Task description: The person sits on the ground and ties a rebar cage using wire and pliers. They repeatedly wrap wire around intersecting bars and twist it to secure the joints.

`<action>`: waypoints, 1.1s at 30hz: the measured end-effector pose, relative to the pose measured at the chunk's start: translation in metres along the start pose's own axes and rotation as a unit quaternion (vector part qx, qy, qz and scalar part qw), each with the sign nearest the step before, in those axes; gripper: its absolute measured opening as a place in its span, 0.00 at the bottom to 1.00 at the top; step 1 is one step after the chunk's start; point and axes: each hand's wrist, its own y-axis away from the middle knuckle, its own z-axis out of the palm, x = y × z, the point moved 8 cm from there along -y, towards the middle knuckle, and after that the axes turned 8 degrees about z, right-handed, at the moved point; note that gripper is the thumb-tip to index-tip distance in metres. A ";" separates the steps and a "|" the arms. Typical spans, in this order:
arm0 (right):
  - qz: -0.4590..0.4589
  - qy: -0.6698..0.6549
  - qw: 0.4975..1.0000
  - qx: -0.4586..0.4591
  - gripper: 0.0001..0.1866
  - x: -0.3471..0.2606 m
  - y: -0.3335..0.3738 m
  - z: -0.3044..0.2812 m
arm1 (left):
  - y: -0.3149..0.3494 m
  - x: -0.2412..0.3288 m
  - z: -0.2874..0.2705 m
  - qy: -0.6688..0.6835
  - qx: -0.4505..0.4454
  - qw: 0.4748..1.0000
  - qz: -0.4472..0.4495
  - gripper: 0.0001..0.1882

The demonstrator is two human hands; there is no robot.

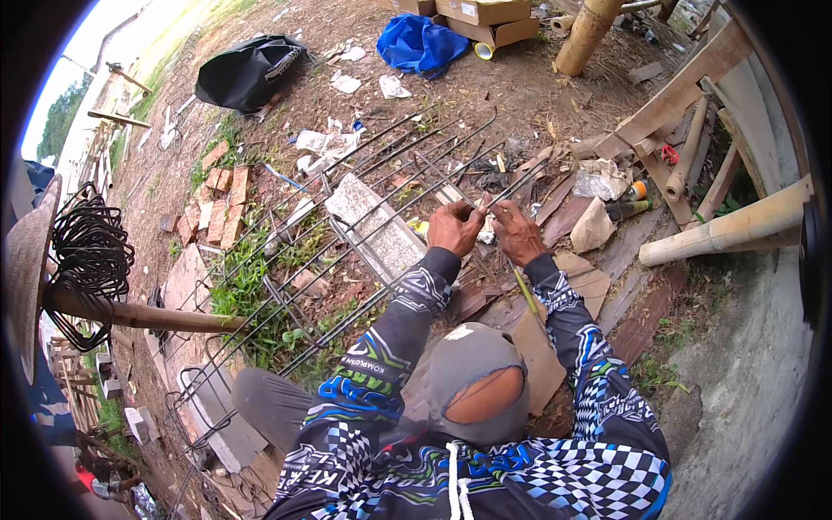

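Observation:
A long cage of thin dark steel rods (373, 145) with bent square ties runs diagonally from lower left to upper middle. At its right side, my left hand (455, 228) is closed, thumb and fingers pinched on a steel rod. Close beside it, my right hand (517, 232) has its fingers bent and pressed together near the same rod. What lies between the right fingertips is too small to make out. Beneath the rods, a pale concrete slab (374, 221) lies to the left of my hands. Both forearms are in patterned long sleeves.
A bundle of bent black steel ties (91, 260) hangs on a bamboo pole (165, 320) at left, beside another person's straw hat (30, 269). Broken bricks (227, 204), a black sack (251, 74) and a blue bag (420, 45) lie beyond. Bamboo posts (737, 232) and a concrete edge stand right.

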 end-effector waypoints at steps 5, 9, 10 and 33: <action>-0.011 0.000 1.000 0.017 0.19 0.001 -0.025 0.002 | -0.008 0.000 -0.001 0.006 0.010 1.000 0.003 0.21; -0.073 -0.011 0.992 0.104 0.20 0.000 -0.009 0.007 | -0.009 -0.002 0.001 -0.002 0.009 1.000 -0.013 0.22; -0.057 -0.009 0.994 0.091 0.21 -0.001 -0.007 0.009 | -0.010 -0.004 0.000 0.004 0.001 1.000 -0.011 0.23; 0.091 0.132 0.966 -0.204 0.19 -0.049 -0.060 -0.044 | -0.007 -0.001 0.006 0.043 0.010 0.998 0.034 0.20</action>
